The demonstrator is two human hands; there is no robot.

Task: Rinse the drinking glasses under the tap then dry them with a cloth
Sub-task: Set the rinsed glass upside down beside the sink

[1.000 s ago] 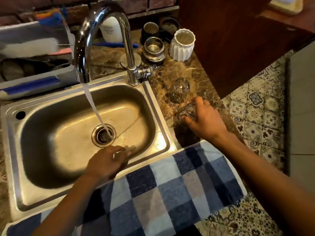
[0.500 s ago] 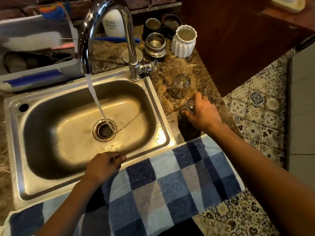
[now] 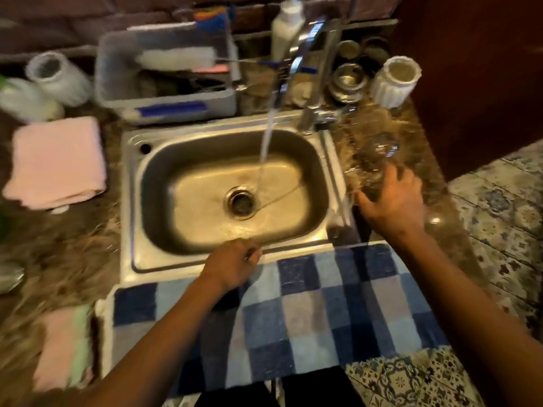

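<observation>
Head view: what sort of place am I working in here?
Most likely a home kitchen, at the washing-up spot. A steel sink sits in a stone counter with the tap running, a soap bottle stands behind it, and a checked towel hangs over the front edge.

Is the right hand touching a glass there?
Touching: the head view shows the right hand with fingers laid against a glass on the counter, though blur hides how firmly.

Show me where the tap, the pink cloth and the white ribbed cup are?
tap (image 3: 305, 45), head view, on its curved spout.
pink cloth (image 3: 57, 163), head view, on its folded top.
white ribbed cup (image 3: 392, 86), head view, on its side wall.
</observation>
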